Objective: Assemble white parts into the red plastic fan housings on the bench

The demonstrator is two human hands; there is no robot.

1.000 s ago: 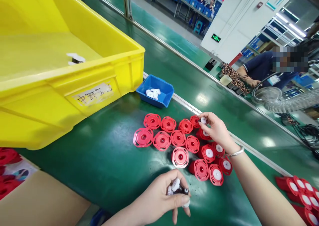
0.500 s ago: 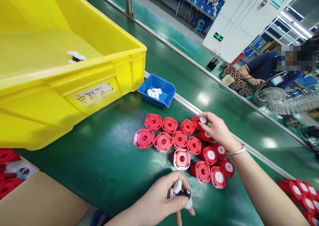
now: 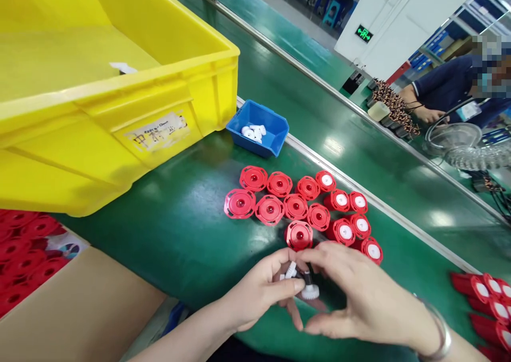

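Observation:
Several white gears with dark shafts [image 3: 310, 290] are held in my left hand [image 3: 267, 285], its fingers curled around them. My right hand [image 3: 351, 293] is beside it, thumb and fingers apart around the gear at the left fingertips, with nothing seen in its grasp. Just beyond both hands, red round parts stand in rows on the green table [image 3: 191, 245]. Some, like the red part [image 3: 240, 203] at the left, show a dark red centre; those on the right side, such as one with a white gear [image 3: 327, 180], carry gears on top. My right hand hides some of them.
A blue bin [image 3: 279, 133] with white gears stands beyond the red parts. The large yellow crate [image 3: 203, 93] is at the left, above a cardboard box [image 3: 96, 298] of red parts. More red parts [image 3: 481, 290] stand at far right. A person works across the line.
My right hand has come back from the far red parts to my left hand. The far red part it was at now has a white gear on top. The view has shifted slightly.

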